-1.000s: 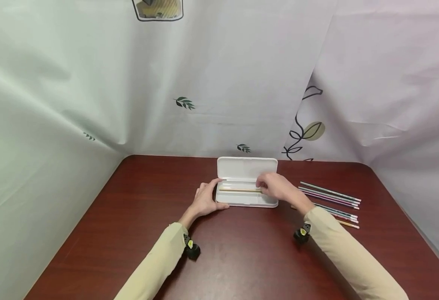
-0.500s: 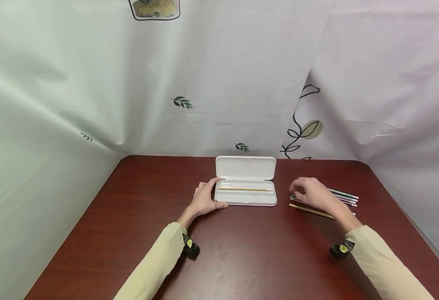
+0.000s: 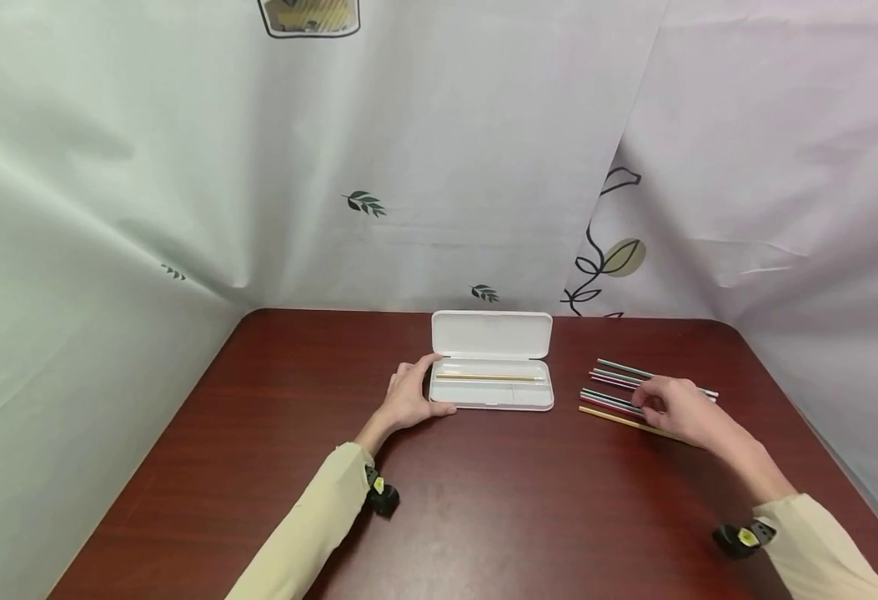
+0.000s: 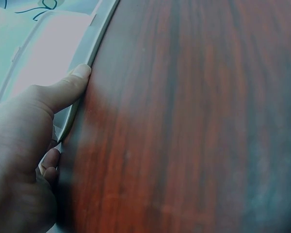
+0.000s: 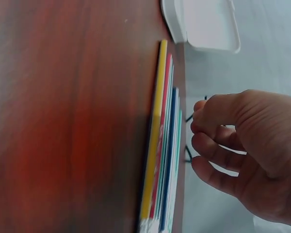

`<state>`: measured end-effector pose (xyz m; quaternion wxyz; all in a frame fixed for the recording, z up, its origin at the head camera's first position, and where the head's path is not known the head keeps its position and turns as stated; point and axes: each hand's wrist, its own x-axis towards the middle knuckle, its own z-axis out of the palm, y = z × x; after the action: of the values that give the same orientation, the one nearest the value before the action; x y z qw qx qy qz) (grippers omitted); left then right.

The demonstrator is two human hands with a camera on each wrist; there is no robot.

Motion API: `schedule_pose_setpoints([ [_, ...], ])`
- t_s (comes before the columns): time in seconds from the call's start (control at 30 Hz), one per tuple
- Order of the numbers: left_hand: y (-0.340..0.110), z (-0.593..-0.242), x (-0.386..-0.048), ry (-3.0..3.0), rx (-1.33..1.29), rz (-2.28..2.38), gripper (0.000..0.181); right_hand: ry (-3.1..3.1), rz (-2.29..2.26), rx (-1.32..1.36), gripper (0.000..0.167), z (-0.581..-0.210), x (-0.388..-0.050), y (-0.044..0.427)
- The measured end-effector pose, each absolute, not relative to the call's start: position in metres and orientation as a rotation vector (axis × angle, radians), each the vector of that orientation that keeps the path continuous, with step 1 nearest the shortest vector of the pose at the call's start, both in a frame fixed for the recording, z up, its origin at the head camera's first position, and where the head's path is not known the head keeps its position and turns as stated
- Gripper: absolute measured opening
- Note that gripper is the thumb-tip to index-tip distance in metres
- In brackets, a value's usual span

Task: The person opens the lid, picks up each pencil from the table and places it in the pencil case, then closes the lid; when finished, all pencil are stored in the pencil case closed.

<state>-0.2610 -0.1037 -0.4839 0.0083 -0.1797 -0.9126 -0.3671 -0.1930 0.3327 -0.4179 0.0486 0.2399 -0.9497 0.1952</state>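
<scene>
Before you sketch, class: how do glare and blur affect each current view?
Head view: soft glare on the tabletop; left wrist: pencil case washed out, tabletop blurred toward the right edge; right wrist: tabletop blurred at left, pencils clearer.

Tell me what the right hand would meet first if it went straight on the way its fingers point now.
Probably the loose pencils on the table: the right hand has its bent fingers aimed down toward them. The depth between is hard to judge.
</scene>
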Motion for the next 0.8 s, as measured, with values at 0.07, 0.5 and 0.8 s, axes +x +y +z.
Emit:
schedule_pose_setpoints([
  [0.07, -0.103, -0.484, -0.261, -2.849, -0.563, -1.145, 0.092, -2.883, 0.574, 0.711, 0.018, -0.420, -0.186, 0.340],
  [0.5, -0.103, -0.486, -0.262, -2.860, -0.557, -1.141, 0.092, -2.860, 0.515, 0.581, 0.026, -0.438, -0.155, 0.375],
  [0.8, -0.103, -0.486, -0.262, -2.873, -0.543, -1.133, 0.092, -2.813, 0.475, 0.549, 0.033, -0.444, -0.146, 0.386],
])
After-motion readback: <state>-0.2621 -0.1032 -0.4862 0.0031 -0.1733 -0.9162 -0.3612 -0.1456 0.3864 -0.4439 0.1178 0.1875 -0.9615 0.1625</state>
